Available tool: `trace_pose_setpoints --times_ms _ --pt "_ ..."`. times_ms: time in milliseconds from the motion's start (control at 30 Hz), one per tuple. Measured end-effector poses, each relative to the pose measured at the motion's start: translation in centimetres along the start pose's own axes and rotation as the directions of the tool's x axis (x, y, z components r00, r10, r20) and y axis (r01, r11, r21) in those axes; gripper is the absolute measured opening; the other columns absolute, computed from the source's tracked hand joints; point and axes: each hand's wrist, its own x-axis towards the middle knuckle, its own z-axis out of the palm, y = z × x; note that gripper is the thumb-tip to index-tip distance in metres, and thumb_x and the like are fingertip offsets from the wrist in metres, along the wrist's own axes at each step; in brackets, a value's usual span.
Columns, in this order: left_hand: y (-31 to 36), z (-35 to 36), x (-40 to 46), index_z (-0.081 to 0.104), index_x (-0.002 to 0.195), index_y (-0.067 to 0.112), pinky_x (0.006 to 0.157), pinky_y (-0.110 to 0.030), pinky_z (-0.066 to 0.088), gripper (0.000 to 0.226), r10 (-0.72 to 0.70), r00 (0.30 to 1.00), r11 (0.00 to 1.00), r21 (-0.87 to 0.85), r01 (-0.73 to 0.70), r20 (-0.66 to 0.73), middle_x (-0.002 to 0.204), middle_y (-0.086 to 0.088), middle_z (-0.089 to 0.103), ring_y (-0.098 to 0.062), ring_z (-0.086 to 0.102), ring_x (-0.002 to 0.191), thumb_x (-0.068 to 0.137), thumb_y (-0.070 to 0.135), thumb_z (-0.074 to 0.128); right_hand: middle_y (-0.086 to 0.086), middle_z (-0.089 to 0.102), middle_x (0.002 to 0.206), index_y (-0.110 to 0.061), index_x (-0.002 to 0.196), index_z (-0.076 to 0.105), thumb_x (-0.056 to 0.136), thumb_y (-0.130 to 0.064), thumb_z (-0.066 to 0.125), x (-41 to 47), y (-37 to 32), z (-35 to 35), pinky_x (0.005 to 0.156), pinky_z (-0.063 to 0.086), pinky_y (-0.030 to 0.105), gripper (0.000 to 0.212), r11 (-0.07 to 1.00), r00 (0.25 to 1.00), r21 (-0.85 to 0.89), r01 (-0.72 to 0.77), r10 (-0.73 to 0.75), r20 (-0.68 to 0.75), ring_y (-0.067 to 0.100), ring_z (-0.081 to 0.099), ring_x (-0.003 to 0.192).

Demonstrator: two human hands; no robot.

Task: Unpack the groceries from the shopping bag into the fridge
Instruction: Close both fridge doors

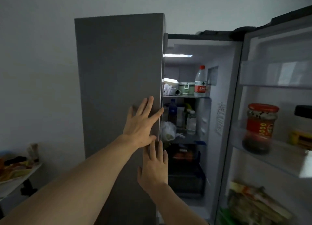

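shelf (pixel 18 175) stuff comes first, down at the left edge of what we see: a pale shelf with a blurry pile of colored things on it. we cannot tell if that is the shopping bag, and we see no bag for sure anywhere.

next is the left door (pixel 118 83) of the fridge, gray and shut, or almost shut. our left hand (pixel 141 123) lies flat on it near its right edge, fingers straight and spread apart, holding nothing. just below it, our right hand (pixel 154 169) is flat on the same edge, fingers straight and close together, also holding nothing.

past the hands we see into the fridge (pixel 187 69). a water bottle (pixel 200 82) with a red cap stands on the top shelf beside a green box (pixel 185 88). a white bag (pixel 168 130) sits on the shelf below, by the left edge.

on the right, the right door (pixel 276 93) hangs wide open. a jar (pixel 260 128) with a red lid stands in its middle rack.

we think the food is mostly put away and we are closing the doors now. the right door is left to shut. we can't be sure the bag is empty.
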Motion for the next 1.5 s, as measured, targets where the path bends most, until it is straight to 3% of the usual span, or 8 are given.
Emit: trace_pose_setpoints --times_ms 200,533,667,767,833,967,1200,1500 --pt "0.1 1.7 1.4 -0.005 0.163 0.038 0.122 -0.067 0.011 0.109 0.000 1.000 0.998 -0.060 0.000 0.002 0.166 -0.008 -0.034 -0.029 -0.028 0.154 0.088 0.049 0.074 0.013 -0.043 0.157 -0.013 0.162 -0.012 0.097 -0.033 0.054 1.0 -0.4 1.0 0.124 -0.005 0.057 0.095 0.997 0.995 -0.060 -0.056 0.061 0.084 0.041 -0.039 0.141" --pt "0.1 4.4 3.4 0.001 0.163 0.035 0.118 -0.075 0.016 0.112 0.008 0.999 0.995 -0.101 -0.011 -0.031 0.166 -0.009 -0.032 -0.031 -0.029 0.154 0.085 0.026 0.081 0.004 -0.036 0.163 -0.023 0.161 -0.017 0.088 -0.037 0.063 2.3 -0.2 1.4 0.125 -0.002 0.056 0.110 0.987 0.973 -0.045 -0.156 0.161 0.167 0.038 -0.030 0.149" --pt "1.8 3.1 3.1 0.016 0.161 0.030 0.119 -0.074 0.016 0.099 -0.046 0.999 0.983 -0.176 0.043 -0.010 0.167 -0.014 -0.029 -0.036 -0.025 0.155 0.086 0.026 0.080 -0.001 -0.013 0.170 -0.028 0.162 -0.002 0.086 -0.040 0.065 2.3 0.2 -0.9 0.125 0.002 0.057 0.103 0.988 0.960 -0.002 -0.153 0.149 0.236 0.034 -0.017 0.155" --pt "6.0 -0.8 2.6 0.039 0.149 0.021 0.119 -0.065 0.025 0.068 -0.084 0.996 0.924 -0.372 0.092 0.039 0.165 -0.022 0.020 -0.042 0.017 0.154 0.090 0.035 0.072 0.008 0.032 0.161 -0.021 0.156 0.029 0.090 -0.035 0.063 0.7 1.2 -4.5 0.120 0.028 0.053 0.076 0.966 0.956 0.099 -0.241 0.218 0.195 0.033 0.027 0.150" --pt "10.1 -3.7 1.7 0.054 0.136 0.016 0.104 -0.053 0.048 0.049 0.029 0.988 0.794 -0.597 -0.113 -0.149 0.137 -0.012 0.059 -0.034 0.052 0.129 0.091 0.028 0.069 0.012 0.056 0.141 -0.014 0.142 0.048 0.097 -0.030 0.055 -1.1 2.5 -7.7 0.107 0.043 0.050 0.048 0.953 0.947 0.046 -0.298 0.289 0.140 0.034 0.050 0.132" --pt "20.3 -10.3 -1.6 0.069 0.114 0.016 0.077 -0.033 0.050 0.026 0.299 0.815 0.494 -0.651 -0.577 -0.496 0.103 -0.001 0.070 -0.022 0.062 0.097 0.088 0.022 0.067 0.012 0.043 0.155 -0.008 0.150 0.039 0.109 -0.025 0.040 -7.1 7.6 -13.4 0.118 0.030 0.042 0.044 0.901 0.871 -0.072 -0.429 0.433 0.231 0.029 0.038 0.143" --pt "30.3 -13.0 -1.7 0.063 0.122 0.017 0.069 -0.032 0.050 0.029 0.299 0.910 0.606 -0.680 -0.414 -0.287 0.111 -0.007 0.070 -0.022 0.063 0.091 0.100 0.035 0.054 -0.009 0.071 0.111 -0.029 0.109 0.070 0.093 -0.029 0.058 -17.7 15.8 -20.8 0.075 0.049 0.025 0.021 0.701 0.640 0.240 -0.671 0.712 -0.289 0.012 0.065 0.094" --pt "28.2 -8.4 -1.3 0.075 0.096 0.017 0.065 -0.037 0.056 0.025 0.140 0.822 0.559 -0.641 -0.526 -0.552 0.078 0.002 0.075 -0.020 0.070 0.068 0.098 0.034 0.057 0.005 0.047 0.146 -0.016 0.141 0.048 0.088 -0.033 0.059 -18.9 21.6 -25.5 0.112 0.036 0.044 0.057 0.715 0.432 0.367 -0.595 0.669 -0.604 0.024 0.043 0.135"
